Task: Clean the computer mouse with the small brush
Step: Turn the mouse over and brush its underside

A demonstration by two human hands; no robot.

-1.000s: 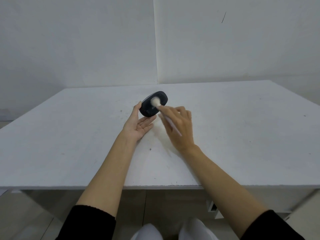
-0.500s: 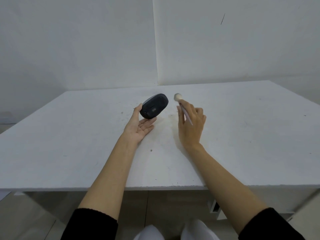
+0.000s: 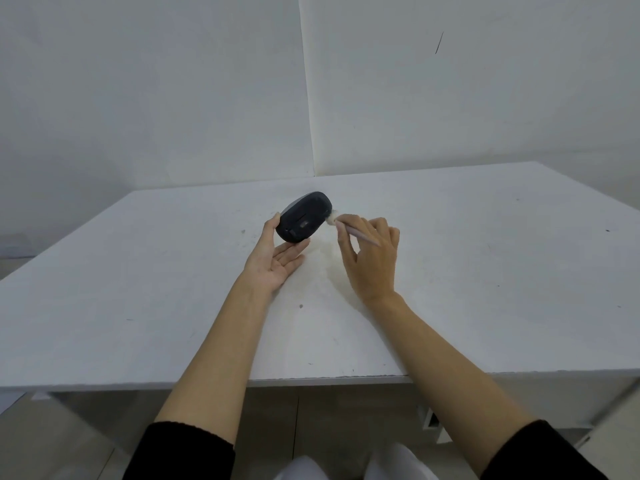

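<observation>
Over the white table (image 3: 138, 289), left hand (image 3: 273, 261) cradling upturned black mouse (image 3: 304, 217), right hand (image 3: 372, 258) pinching small brush (image 3: 349, 229), bristles at mouse's edge, no legible writing.

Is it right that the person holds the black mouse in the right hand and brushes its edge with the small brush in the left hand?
No, the hands are swapped. In the head view the left hand holds the black mouse, underside toward the camera, and the right hand holds the small brush, bristles at the mouse's right edge.
</observation>
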